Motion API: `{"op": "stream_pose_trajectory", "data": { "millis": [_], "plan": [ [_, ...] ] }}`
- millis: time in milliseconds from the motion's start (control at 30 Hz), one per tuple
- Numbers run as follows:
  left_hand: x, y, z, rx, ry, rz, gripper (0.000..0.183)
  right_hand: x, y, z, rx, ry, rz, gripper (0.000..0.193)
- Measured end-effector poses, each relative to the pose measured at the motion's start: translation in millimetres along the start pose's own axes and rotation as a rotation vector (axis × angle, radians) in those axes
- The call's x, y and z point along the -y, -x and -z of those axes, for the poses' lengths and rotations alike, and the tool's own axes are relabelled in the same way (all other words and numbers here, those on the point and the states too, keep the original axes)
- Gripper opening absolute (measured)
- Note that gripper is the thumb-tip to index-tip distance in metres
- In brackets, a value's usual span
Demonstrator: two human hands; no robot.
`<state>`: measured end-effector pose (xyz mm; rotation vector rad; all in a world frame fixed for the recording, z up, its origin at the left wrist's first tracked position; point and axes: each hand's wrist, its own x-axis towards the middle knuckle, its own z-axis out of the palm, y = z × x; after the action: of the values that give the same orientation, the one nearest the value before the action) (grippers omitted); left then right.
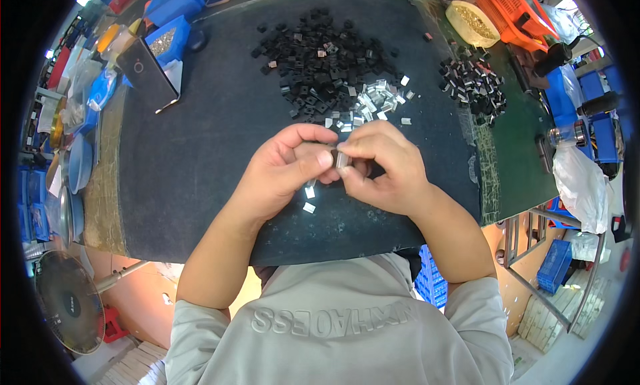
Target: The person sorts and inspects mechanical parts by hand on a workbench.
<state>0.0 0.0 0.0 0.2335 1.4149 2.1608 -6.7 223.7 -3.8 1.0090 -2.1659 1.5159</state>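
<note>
My left hand [290,164] and my right hand [388,164] meet above the near middle of a dark mat. Between the fingertips is a small silver metal clip [343,160], with the thumb and fingers of my right hand pinched on it. Against its left side shows a dark edge, seemingly a small black block, gripped by my left thumb and fingers; most of it is hidden. Two loose silver clips [309,200] lie just below my left hand. Beyond the hands sits a heap of silver clips [379,100], bordering a large pile of black blocks [320,62].
Black-and-silver pieces [475,85] lie heaped at the right. Behind them are a yellow bowl [472,24] of small parts and an orange basket [510,12]. A phone [148,73] leans at the left by a blue bin [167,42]. A fan [69,302] stands lower left.
</note>
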Motion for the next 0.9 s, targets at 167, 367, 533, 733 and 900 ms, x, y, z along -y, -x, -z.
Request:
{"op": "stream_pose_trajectory", "data": {
  "millis": [167,367,533,733,900],
  "plan": [
    [-0.9,-5.8,7.8,-0.398,-0.661,-0.354,0.022,-17.8,-13.3,39.9,-0.429,0.183,-0.298,0.022],
    [-9.9,-5.9,-0.5,-0.460,-1.236,-0.175,0.017,-57.4,-8.6,93.9,-0.751,0.581,-0.593,0.028],
    [-4.3,-8.6,0.3,-0.432,-1.223,-0.282,0.018,-26.0,-11.4,43.0,-0.014,0.279,-0.255,0.006],
    [-4.3,-12.5,0.2,-0.488,-1.206,-0.117,0.021,-6.6,-0.6,2.8,0.382,0.388,-0.266,0.016],
    [1.5,-10.9,7.6,-0.388,-1.278,-0.329,0.021,-7.8,2.8,-1.8,0.382,0.223,-0.192,0.014]
  ]
}}
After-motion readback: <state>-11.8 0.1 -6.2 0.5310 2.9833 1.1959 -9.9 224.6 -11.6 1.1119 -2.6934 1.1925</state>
